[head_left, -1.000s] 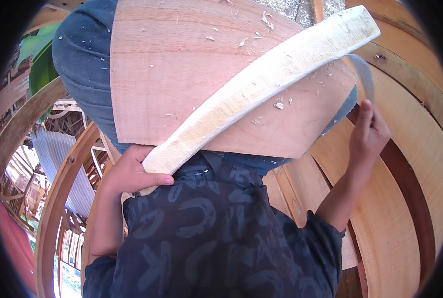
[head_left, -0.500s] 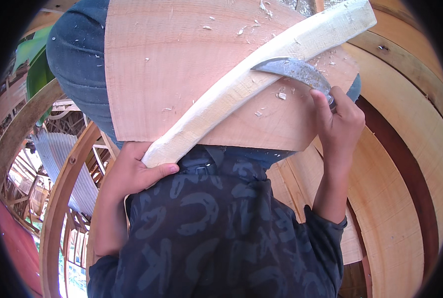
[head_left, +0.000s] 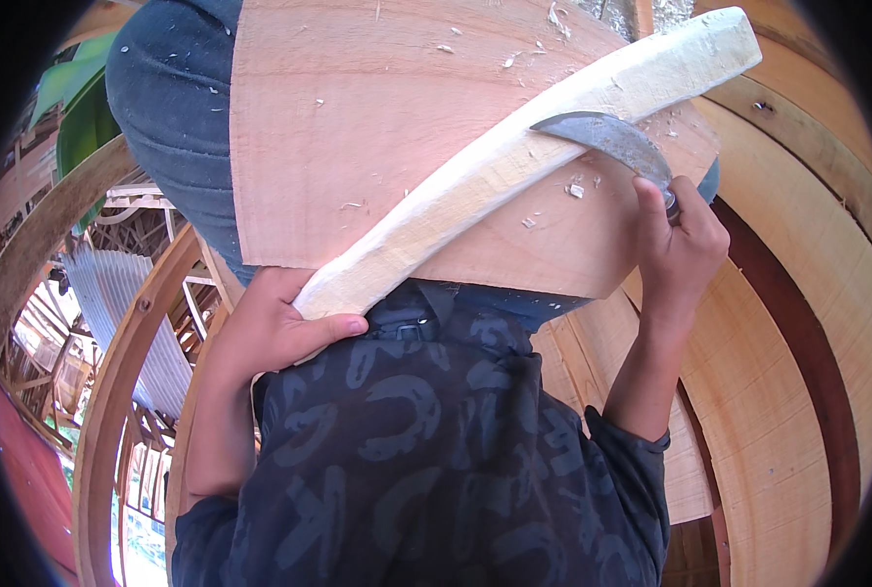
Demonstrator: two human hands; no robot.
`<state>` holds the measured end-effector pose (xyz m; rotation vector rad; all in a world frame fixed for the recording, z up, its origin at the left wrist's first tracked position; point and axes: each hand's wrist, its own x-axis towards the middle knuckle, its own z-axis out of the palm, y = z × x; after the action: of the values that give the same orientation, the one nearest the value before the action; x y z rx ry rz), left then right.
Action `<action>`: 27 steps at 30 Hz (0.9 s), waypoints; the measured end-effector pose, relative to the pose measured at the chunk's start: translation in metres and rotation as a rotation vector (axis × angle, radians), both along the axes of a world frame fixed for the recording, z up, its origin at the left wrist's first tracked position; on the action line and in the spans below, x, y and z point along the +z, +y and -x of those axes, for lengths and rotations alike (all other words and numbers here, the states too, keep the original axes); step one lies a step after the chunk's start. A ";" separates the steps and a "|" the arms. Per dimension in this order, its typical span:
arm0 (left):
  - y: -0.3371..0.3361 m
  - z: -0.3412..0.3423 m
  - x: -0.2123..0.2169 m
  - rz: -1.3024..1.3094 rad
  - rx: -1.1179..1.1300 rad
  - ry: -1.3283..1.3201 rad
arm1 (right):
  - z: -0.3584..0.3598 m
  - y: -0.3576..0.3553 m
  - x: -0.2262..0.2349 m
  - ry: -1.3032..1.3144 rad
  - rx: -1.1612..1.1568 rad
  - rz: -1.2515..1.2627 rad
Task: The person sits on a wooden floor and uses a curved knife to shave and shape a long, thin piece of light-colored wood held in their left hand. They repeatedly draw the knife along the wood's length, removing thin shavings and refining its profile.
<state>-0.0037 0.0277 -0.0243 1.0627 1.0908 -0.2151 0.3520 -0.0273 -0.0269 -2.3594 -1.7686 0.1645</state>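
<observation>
Stick [head_left: 475, 196], pale and slightly bent, lies slantwise over a board [head_left: 338, 147] on the person's lap, its near end at the waist and its far end past the board's upper right edge. The left hand [head_left: 284, 323] grips the near end, thumb along the side toward the body; its other fingers are partly hidden. The right hand [head_left: 681, 240] is closed around the handle of a knife [head_left: 617, 139], most of that handle hidden in the grip. The curved blade reaches left over the stick, its tip above the middle part; whether the edge bites into the wood, I cannot tell. Shavings [head_left: 575, 188] lie scattered on the board, some just beside the stick. Dark trousers [head_left: 162, 108] show left of the board, a patterned black shirt [head_left: 397, 460] below it. Planks [head_left: 759, 391] curve along the right, and a corrugated sheet [head_left: 123, 313] stands at the left
</observation>
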 end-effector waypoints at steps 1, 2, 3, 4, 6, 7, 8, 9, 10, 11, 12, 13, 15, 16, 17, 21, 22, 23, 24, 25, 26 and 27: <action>-0.001 0.001 0.001 0.012 0.010 -0.005 | -0.013 0.002 -0.003 0.064 -0.200 -0.035; -0.004 0.005 -0.001 0.029 0.030 -0.027 | -0.033 0.003 -0.005 0.129 -0.400 -0.069; -0.008 0.010 -0.005 0.047 0.042 -0.050 | -0.055 -0.003 0.002 0.094 -0.488 -0.082; -0.007 0.013 -0.007 0.064 0.050 -0.080 | -0.070 -0.008 0.014 0.051 -0.581 -0.096; -0.006 0.013 -0.005 0.068 0.033 -0.055 | -0.073 -0.021 0.024 0.147 -0.511 -0.110; -0.007 0.013 -0.003 0.076 0.023 -0.037 | -0.070 -0.026 0.025 0.197 -0.480 -0.109; -0.010 0.015 0.000 0.099 0.036 -0.020 | -0.062 -0.027 0.020 0.244 -0.429 -0.082; -0.008 0.015 -0.002 0.120 0.028 -0.022 | -0.041 -0.026 0.020 0.271 -0.396 -0.065; -0.007 0.015 -0.002 0.138 0.030 -0.021 | -0.027 -0.023 0.019 0.302 -0.354 -0.048; -0.006 0.015 0.000 0.113 -0.025 -0.048 | -0.023 -0.027 0.014 0.355 -0.350 -0.034; -0.003 0.019 0.002 0.134 -0.063 -0.054 | -0.017 -0.030 0.008 0.403 -0.360 -0.042; 0.000 0.024 0.003 0.156 -0.101 -0.057 | -0.012 -0.033 0.001 0.453 -0.369 -0.051; 0.004 0.034 0.010 0.182 -0.125 -0.028 | 0.008 -0.033 -0.001 0.454 -0.347 -0.053; 0.006 0.038 0.016 0.187 -0.112 0.003 | 0.012 -0.036 -0.003 0.467 -0.349 -0.072; 0.008 0.042 0.022 0.191 -0.099 0.035 | 0.014 -0.039 -0.004 0.479 -0.352 -0.092; 0.013 0.046 0.048 0.222 0.120 -0.205 | 0.025 -0.049 -0.001 0.669 -0.304 -0.143; 0.016 0.040 0.055 0.233 0.129 -0.224 | 0.027 -0.047 0.004 0.675 -0.265 -0.144; 0.019 0.033 0.060 0.244 0.136 -0.244 | 0.032 -0.044 0.008 0.681 -0.222 -0.129; 0.020 0.028 0.063 0.260 0.142 -0.270 | 0.041 -0.041 0.012 0.681 -0.181 -0.113; 0.019 0.021 0.064 0.282 0.192 -0.238 | 0.049 -0.039 0.015 0.676 -0.141 -0.091; 0.019 0.012 0.065 0.263 0.198 -0.211 | 0.056 -0.036 0.016 0.683 -0.104 -0.090; 0.018 0.003 0.064 0.254 0.206 -0.187 | 0.062 -0.035 0.017 0.684 -0.068 -0.079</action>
<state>-0.0067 0.0452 0.0398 0.7230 0.9671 -0.0839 0.2897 -0.0627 -0.0101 -1.9593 -1.3263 0.7686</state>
